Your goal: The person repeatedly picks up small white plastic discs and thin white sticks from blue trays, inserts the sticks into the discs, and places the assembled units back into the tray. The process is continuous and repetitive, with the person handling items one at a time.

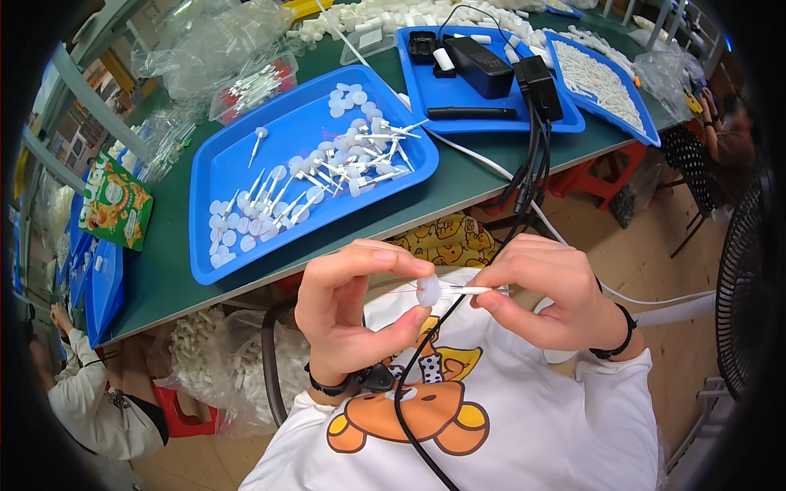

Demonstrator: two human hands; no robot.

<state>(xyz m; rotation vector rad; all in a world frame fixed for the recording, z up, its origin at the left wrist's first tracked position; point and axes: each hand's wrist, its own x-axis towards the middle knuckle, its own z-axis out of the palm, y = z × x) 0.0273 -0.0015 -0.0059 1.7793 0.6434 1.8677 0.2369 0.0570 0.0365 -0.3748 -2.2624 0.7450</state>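
Observation:
My left hand (pixel 352 307) pinches a small white round cap (pixel 427 290) between thumb and fingers, close to my chest. My right hand (pixel 547 299) grips a thin white stem (pixel 473 290) whose end meets the cap. A fine red thread runs left from the cap across my left hand. Just beyond my hands, on the green table (pixel 458 192), a blue tray (pixel 237 164) holds several white caps and assembled white stemmed pieces (pixel 360 159).
A second blue tray (pixel 426 90) carries black boxes and a black pen, with black cables (pixel 532 164) hanging over the table edge. A third tray (pixel 602 82) holds white sticks. Plastic bags lie at the left. A fan (pixel 749 278) stands right. Another person (pixel 90 393) crouches lower left.

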